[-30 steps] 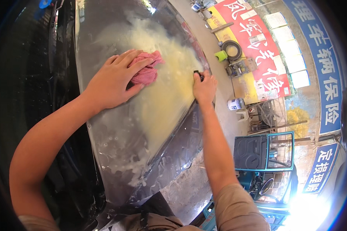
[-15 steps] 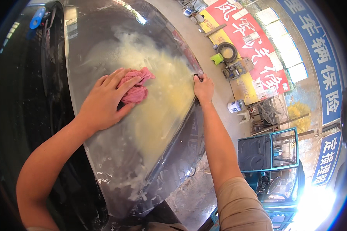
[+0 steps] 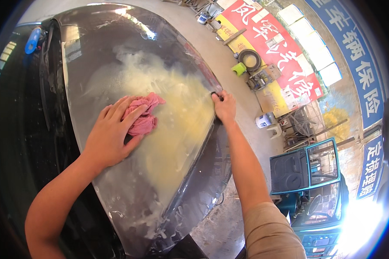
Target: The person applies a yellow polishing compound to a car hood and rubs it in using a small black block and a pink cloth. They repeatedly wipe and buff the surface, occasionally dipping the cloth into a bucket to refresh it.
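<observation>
Here's the left hand, out over the dark car hood, fingers curled over a bunched pink cloth and grasping it; the thumb lies lower, along the near side of the bundle. The cloth sits on the hood, right at the left border of a broad yellowish patch, whitish toward its far end. Across on the other side, the right hand is at the hood's right edge, closed on a small black object; most of it is hidden by the fingers, so its kind can't be told. Pale, wet-looking smears streak the nearer end of the hood.

Now to the containers, all on the floor over to the right! A white bucket with a blue label stands just beside a white plastic stool; what it holds can't be seen. Farther along, a lime-green container sits close by a black tire, its contents also impossible to make out. Farther still, another white-and-blue bucket, too small to read inside. And nearer, the teal vehicle has its door standing wide, a steering wheel showing in the cab.
</observation>
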Tool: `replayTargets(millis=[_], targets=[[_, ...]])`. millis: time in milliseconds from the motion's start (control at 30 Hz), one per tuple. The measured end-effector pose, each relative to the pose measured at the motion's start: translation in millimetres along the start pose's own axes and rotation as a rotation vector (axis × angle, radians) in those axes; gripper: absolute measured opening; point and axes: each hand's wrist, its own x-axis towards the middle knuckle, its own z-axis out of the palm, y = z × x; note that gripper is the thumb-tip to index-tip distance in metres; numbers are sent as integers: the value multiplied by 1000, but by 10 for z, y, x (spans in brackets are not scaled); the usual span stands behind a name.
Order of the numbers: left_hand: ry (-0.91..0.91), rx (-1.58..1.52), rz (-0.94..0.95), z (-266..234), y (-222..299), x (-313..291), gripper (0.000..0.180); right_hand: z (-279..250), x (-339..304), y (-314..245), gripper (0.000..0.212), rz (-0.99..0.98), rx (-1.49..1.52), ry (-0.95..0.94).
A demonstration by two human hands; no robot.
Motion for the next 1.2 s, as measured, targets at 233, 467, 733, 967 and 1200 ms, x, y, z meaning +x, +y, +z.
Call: replayTargets(millis=[233, 467, 733, 967, 1200], targets=[[-18, 99, -55, -183, -187, -204, 76, -360, -1382, -1069, 30, -292, 160, -100], [18, 33, 7, -56, -71, -68, 72, 4, -262, -103, 33, -159, 190, -54], [31, 72, -22, -109, -174, -182, 71, -322, -1348, -724, 33, -379, 317, -66], [51, 60, -6, -82, -124, -134, 71, -257, -849, -316, 29, -289, 342, -96], [100, 61, 16, -34, -133, -131, 70, -111, -806, -458, 29, -194, 224, 14]])
